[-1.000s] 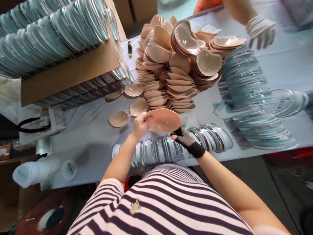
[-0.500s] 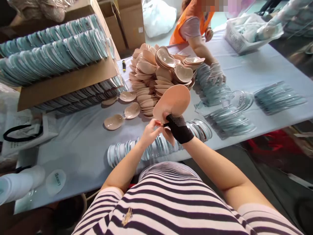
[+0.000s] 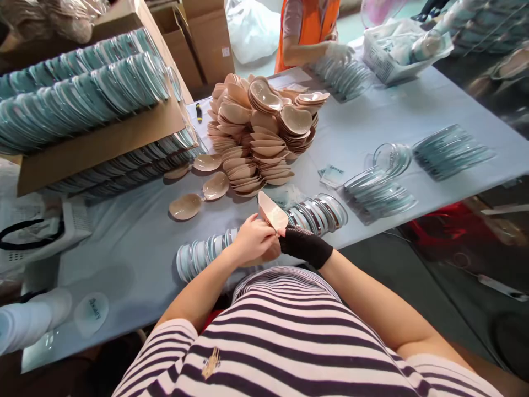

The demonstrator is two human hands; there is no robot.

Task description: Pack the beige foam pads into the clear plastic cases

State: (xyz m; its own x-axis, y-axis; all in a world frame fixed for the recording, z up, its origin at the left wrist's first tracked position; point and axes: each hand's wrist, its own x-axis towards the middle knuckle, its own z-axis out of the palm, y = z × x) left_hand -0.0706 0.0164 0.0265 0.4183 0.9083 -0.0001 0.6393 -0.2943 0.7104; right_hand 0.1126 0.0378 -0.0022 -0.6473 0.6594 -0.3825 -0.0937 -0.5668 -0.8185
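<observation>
A big heap of tan cups (image 3: pixel 258 132) is sitting on the pale blue table (image 3: pixel 136 242). Three loose cups (image 3: pixel 201 184) are lying just beside it. Rows of clear shells (image 3: pixel 78 91) are standing in a cardboard box (image 3: pixel 99 138) on the left. More clear shells (image 3: pixel 378 193) are lying on the right. A person in an orange vest (image 3: pixel 306 27) is working at the far end, near a white basket (image 3: pixel 397 55).

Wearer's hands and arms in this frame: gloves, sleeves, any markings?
The left hand is bare. The right hand wears a black knit glove with a dotted grip texture and a ribbed cuff at the wrist. Both forearms are uncovered; short sleeves of a dark-and-white striped shirt end near the shoulders.
</observation>
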